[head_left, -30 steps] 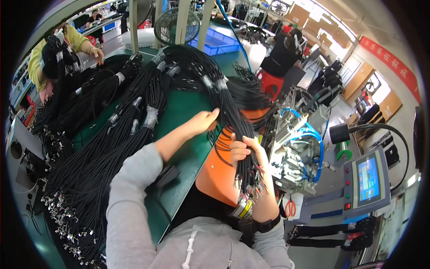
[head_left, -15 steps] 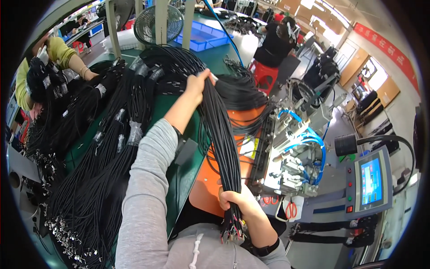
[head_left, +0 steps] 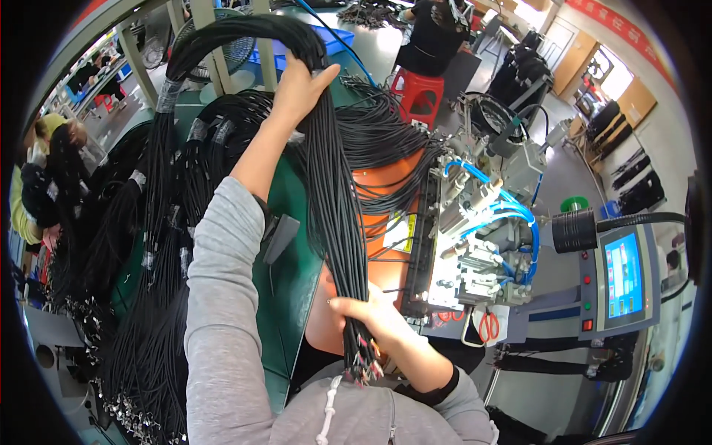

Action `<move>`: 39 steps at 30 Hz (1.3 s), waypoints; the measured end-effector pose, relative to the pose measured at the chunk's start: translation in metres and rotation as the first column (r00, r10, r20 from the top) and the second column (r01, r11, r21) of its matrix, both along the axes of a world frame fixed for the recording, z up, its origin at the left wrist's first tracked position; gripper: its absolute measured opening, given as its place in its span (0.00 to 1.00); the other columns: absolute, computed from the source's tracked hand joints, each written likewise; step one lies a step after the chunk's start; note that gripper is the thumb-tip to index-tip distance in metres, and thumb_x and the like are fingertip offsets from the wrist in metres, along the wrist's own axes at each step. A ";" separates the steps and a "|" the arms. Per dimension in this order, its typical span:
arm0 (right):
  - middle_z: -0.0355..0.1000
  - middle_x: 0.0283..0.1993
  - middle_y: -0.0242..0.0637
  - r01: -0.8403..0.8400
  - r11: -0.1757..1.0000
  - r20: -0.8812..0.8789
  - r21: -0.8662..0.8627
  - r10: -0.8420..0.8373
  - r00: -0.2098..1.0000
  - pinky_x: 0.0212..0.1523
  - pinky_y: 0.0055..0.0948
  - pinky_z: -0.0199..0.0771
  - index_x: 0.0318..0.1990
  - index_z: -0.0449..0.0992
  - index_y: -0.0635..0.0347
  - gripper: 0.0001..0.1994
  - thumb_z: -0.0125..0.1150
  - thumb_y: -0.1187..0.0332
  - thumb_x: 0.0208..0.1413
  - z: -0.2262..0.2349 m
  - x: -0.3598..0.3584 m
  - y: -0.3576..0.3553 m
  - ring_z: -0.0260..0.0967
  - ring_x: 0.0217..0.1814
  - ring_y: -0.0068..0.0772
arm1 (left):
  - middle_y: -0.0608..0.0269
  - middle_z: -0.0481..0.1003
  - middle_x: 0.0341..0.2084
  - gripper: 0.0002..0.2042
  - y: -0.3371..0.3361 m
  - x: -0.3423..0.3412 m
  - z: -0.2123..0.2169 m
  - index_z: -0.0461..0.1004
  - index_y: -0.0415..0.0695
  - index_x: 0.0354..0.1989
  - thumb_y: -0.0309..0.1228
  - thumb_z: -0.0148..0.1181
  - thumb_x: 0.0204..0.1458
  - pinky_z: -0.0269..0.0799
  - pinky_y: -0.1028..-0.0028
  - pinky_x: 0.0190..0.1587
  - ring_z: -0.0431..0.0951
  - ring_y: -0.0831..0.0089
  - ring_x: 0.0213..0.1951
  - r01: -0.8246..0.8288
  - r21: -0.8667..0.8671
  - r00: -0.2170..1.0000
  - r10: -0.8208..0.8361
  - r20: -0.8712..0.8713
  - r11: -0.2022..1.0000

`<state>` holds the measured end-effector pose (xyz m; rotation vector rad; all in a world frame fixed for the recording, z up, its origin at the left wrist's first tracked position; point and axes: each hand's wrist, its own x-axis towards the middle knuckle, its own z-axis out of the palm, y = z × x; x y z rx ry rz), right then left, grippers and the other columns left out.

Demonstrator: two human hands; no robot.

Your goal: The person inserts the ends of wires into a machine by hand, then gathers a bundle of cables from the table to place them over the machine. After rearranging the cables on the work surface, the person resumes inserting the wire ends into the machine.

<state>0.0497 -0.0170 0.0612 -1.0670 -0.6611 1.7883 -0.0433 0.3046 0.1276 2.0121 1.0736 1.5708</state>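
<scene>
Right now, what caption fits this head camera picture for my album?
Left hand lifts a bundle of black cables high while the right hand grips its lower end beside a wiring machine.

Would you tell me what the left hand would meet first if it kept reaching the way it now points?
Probably the blue tray just beyond the left hand, which grips the cable bundle; depth there is hard to judge.
</scene>
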 end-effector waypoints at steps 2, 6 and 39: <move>0.70 0.27 0.35 0.014 1.000 -0.047 -0.011 -0.015 0.999 0.28 0.25 0.72 0.44 0.69 0.63 0.15 0.64 0.70 0.49 -0.005 0.002 0.002 0.69 0.26 0.26 | 0.46 0.78 0.31 0.22 0.017 -0.018 -0.021 0.74 0.33 0.32 0.46 0.62 0.48 0.75 0.59 0.35 0.81 0.55 0.32 -0.301 -0.114 0.824 0.198 -0.531 0.947; 0.69 0.27 0.35 0.026 0.968 -0.260 -0.248 -0.093 0.961 0.28 0.24 0.72 0.43 0.70 0.63 0.14 0.63 0.71 0.50 -0.045 0.006 0.021 0.69 0.26 0.25 | 0.47 0.79 0.33 0.22 -0.022 -0.053 -0.046 0.77 0.37 0.36 0.48 0.60 0.49 0.75 0.58 0.40 0.79 0.52 0.38 -0.339 -0.142 0.586 0.091 -0.805 0.930; 0.67 0.22 0.33 -0.047 0.985 0.127 0.164 0.026 0.992 0.23 0.24 0.66 0.47 0.66 0.67 0.19 0.60 0.72 0.46 0.006 0.002 -0.038 0.64 0.20 0.23 | 0.62 0.72 0.16 0.10 -0.011 0.013 0.020 0.74 0.38 0.25 0.33 0.61 0.52 0.72 0.70 0.26 0.75 0.70 0.20 0.152 0.157 0.969 -0.178 0.169 0.976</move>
